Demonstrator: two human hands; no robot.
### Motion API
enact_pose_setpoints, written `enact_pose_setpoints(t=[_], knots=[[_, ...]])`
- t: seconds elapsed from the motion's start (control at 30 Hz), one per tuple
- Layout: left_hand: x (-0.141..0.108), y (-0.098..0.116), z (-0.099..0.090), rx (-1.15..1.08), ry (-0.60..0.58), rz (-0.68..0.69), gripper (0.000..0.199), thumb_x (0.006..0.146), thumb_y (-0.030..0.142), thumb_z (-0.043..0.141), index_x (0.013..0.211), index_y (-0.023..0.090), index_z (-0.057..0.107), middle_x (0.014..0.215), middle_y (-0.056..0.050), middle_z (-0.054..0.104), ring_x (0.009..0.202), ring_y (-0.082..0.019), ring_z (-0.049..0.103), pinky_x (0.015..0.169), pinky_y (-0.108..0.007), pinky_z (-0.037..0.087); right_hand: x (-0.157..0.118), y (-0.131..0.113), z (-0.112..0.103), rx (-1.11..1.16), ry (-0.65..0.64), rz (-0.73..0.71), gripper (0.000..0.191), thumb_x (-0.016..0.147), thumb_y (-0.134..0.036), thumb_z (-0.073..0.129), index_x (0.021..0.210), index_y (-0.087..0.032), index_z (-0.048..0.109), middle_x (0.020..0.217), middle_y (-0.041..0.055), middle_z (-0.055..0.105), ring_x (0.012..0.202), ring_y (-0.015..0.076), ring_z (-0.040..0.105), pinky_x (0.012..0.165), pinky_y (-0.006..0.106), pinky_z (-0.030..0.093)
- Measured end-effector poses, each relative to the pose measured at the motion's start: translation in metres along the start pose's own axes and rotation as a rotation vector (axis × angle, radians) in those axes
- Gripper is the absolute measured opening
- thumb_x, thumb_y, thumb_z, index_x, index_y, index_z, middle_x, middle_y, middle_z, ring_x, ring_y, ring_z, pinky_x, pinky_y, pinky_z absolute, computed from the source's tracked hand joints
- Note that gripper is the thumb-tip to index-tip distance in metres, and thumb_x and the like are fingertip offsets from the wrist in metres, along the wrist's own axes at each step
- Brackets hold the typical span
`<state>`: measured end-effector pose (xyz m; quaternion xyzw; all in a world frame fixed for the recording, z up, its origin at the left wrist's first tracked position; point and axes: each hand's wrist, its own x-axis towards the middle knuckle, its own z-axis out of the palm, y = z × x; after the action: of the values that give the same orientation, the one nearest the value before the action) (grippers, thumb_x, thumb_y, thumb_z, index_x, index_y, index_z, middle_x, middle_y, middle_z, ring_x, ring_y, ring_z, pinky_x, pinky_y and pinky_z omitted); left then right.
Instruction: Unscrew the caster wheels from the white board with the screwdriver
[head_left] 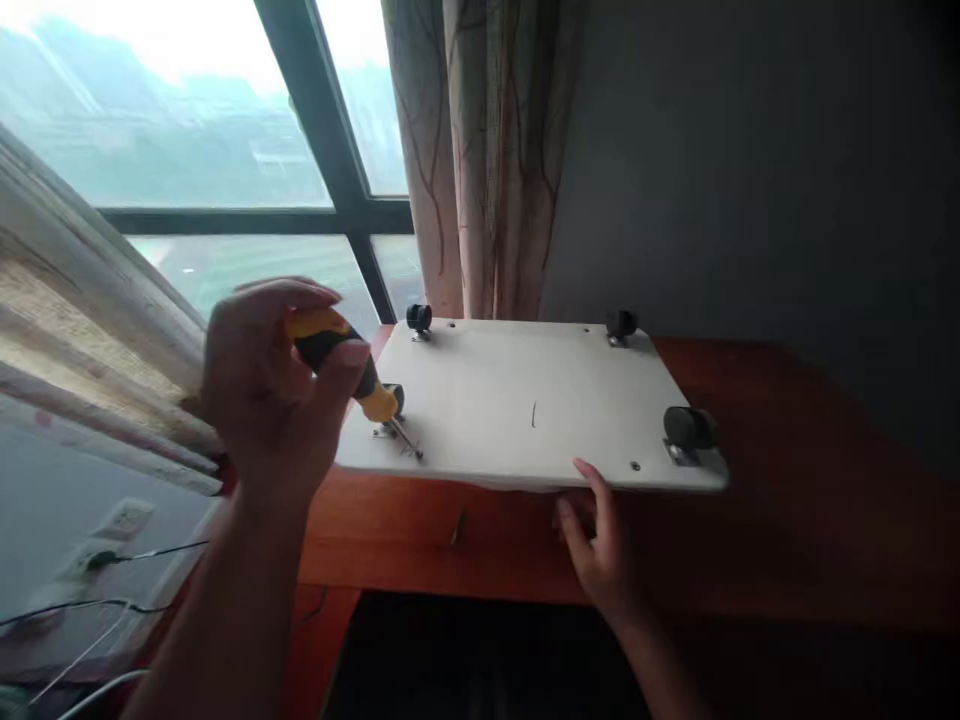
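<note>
My left hand (277, 380) is wrapped round a yellow and black screwdriver (379, 402), whose tip meets a screw (418, 454) near the front left corner of a white board (480, 400). At the board's front edge, right of its middle, my right hand (596, 525) has its index finger on top and other fingers below the rim, gripping it. Black casters stand at the corners: back left (418, 319), back right (621, 324), front right (688, 430), and front left (398, 398), partly hidden by the screwdriver.
Under the board is a reddish wooden table (810, 470), with a small screw-like object (457, 526) before the board. Curtains (487, 150) and a window stand behind and left. A wall socket (127, 517) and cables (82, 605) are at lower left.
</note>
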<state>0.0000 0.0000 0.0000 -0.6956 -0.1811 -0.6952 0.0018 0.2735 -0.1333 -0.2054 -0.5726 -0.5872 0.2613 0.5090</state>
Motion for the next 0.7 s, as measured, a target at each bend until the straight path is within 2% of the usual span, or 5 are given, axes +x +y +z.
enact_pose_setpoints(t=[0.17,0.3,0.4,0.5,0.7], knots=[[-0.006,0.014,0.005,0.001,0.08,-0.175,0.026,0.087,0.022,0.073,0.112,0.02,0.07,0.096,-0.003,0.07,0.077,-0.013,0.066,0.067,-0.027,0.056,0.003,-0.002,0.001,0.02,0.01,-0.01,0.051,0.099,-0.036,0.053,0.147,-0.021,0.044,0.074,0.0012,0.068,0.067,0.0189,0.068,0.065,0.031,0.058],[-0.008,0.011,0.005,-0.096,0.128,-0.207,0.023,0.096,0.035,0.062,0.111,0.019,0.067,0.091,-0.004,0.072,0.072,-0.017,0.069,0.064,-0.032,0.059,0.003,-0.003,0.002,0.046,-0.003,0.008,0.051,0.1,-0.037,0.052,0.148,-0.022,0.043,0.07,-0.0006,0.065,0.062,0.0185,0.066,0.062,0.031,0.057],[-0.006,0.005,-0.001,-0.007,0.078,-0.1,0.035,0.082,0.037,0.08,0.111,0.02,0.069,0.097,-0.005,0.069,0.079,-0.016,0.066,0.066,-0.028,0.057,0.003,-0.002,0.0,0.052,-0.024,0.009,0.052,0.1,-0.036,0.053,0.148,-0.022,0.042,0.071,-0.0002,0.066,0.063,0.0185,0.067,0.063,0.031,0.057],[-0.005,0.005,-0.003,0.046,0.056,-0.068,0.039,0.071,0.018,0.086,0.108,0.022,0.072,0.097,-0.002,0.067,0.08,-0.012,0.063,0.064,-0.022,0.055,0.004,-0.002,-0.001,0.044,-0.023,0.025,0.053,0.099,-0.036,0.053,0.149,-0.022,0.042,0.075,0.0008,0.068,0.066,0.0193,0.068,0.066,0.033,0.058],[-0.007,0.019,0.01,-0.128,0.06,-0.228,0.023,0.097,0.035,0.06,0.113,0.02,0.069,0.096,-0.006,0.073,0.075,-0.019,0.07,0.066,-0.037,0.061,0.004,-0.003,-0.002,0.059,-0.037,0.038,0.052,0.1,-0.034,0.053,0.149,-0.023,0.04,0.074,-0.0004,0.066,0.065,0.0179,0.066,0.065,0.031,0.058]])
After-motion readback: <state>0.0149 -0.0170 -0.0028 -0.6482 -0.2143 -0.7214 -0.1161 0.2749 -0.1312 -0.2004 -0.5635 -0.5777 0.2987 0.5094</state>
